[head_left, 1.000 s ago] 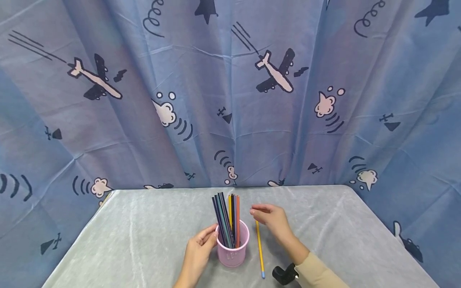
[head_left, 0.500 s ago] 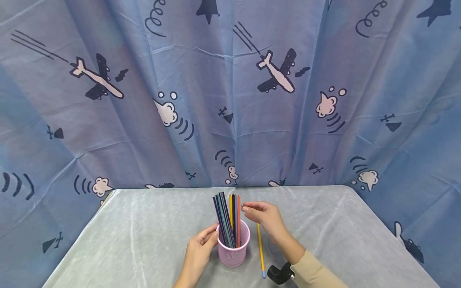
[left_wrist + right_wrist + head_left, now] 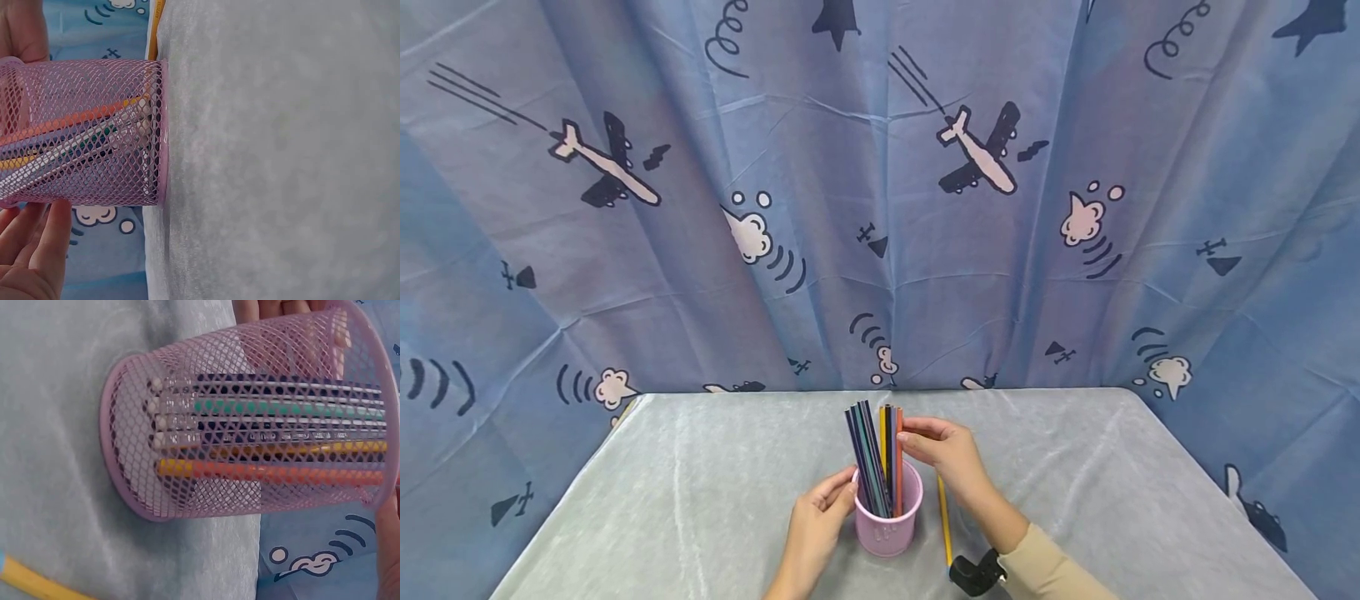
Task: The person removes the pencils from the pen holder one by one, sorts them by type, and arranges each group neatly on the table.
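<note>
1. Left hand [image 3: 815, 518] holds the pink mesh cup [image 3: 885, 536] near its rim, upright on the grey cloth [image 3: 730, 483]
2. Right hand [image 3: 952, 457] — fingertips drawn narrow — is at the orange pencil [image 3: 899, 471] standing in it; pinching or not, I cannot tell
3. A yellow pencil [image 3: 944, 521] lies beside the cup

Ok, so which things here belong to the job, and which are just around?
Likely the job:
pink mesh cup, left hand touching it
orange pencil by the right hand
other pencils inside
perhaps the loose yellow pencil

Just around:
patterned curtain
grey tablecloth
</note>
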### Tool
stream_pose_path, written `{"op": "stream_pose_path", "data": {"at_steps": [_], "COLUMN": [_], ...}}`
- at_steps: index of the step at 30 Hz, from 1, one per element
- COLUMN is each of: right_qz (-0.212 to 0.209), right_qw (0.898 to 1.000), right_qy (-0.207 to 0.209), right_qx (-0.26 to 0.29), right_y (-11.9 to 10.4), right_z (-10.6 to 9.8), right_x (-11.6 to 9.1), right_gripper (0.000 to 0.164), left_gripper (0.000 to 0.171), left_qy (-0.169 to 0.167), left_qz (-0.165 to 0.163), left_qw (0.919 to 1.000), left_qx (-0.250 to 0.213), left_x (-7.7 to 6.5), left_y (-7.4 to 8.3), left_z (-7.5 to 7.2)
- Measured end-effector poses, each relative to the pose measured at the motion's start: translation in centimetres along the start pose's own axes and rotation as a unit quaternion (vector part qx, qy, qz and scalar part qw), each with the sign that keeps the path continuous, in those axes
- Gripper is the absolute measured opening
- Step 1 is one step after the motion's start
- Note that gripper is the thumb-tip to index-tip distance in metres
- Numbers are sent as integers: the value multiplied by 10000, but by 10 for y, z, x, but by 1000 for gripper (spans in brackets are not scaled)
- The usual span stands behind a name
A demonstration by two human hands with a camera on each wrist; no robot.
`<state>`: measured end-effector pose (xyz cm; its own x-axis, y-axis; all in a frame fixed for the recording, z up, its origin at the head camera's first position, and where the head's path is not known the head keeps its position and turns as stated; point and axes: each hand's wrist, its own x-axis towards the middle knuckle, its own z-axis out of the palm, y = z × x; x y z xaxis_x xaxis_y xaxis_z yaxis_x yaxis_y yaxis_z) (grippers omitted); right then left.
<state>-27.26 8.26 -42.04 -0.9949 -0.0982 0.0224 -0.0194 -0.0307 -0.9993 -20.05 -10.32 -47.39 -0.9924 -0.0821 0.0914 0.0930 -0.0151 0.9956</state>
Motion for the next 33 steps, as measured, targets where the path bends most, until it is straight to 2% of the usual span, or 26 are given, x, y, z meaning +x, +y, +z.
{"op": "stream_pose_path", "data": {"at_steps": [6, 12, 16, 21, 28, 33], "right_qz": [-101, -125, -80, -89, -231, -357], "right_qw": [9997, 9998, 9994, 9987, 9990, 9984], "right_qy": [143, 166, 335, 506, 378, 444], "right_qx": [-188, -26, -10, 9, 41, -34], "right_y": [2, -1, -5, -17, -40, -56], "right_z": [3, 7, 7, 5, -1, -8], "right_x": [-1, -1, -1, -1, 1, -1], "right_gripper": [29, 26, 25, 26, 31, 30], "left_gripper": [42, 42, 42, 43, 42, 43], "left_qy": [28, 44, 49, 54, 50, 19], "left_qz": [-61, -18, -89, -68, -81, -79], "left_qw": [10000, 10000, 9999, 10000, 9999, 9999], "left_qx": [-20, -70, -92, -20, -71, -74], "left_x": [-1, -2, 0, 0, 0, 0], "left_y": [1, 1, 0, -1, -1, -1], "left_z": [0, 0, 1, 0, 0, 0]}}
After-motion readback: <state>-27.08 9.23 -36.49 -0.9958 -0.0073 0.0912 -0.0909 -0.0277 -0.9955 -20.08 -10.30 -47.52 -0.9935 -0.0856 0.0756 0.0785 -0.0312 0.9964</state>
